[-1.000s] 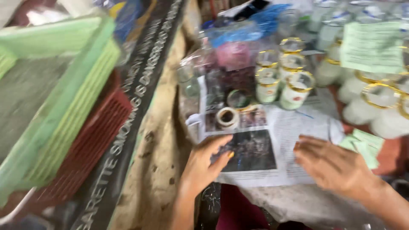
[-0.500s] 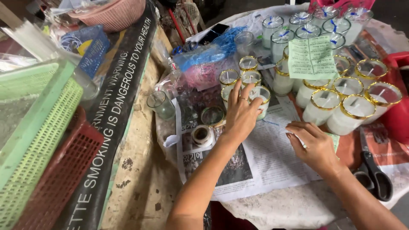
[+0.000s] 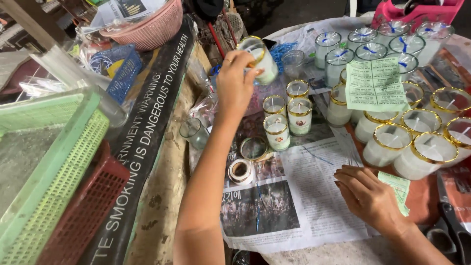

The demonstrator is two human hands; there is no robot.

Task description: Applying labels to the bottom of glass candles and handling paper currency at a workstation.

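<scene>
The left hand (image 3: 235, 81) grips a gold-rimmed candle glass (image 3: 259, 59), tilted and lifted clear above its fellows near the table's far edge, while the right hand (image 3: 369, 196) rests open and flat on the newspaper (image 3: 314, 196), apparently pinning the sheet down.

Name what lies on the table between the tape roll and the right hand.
In the head view, only printed newspaper lies between the tape roll and the right hand; nothing stands on that stretch.
</scene>
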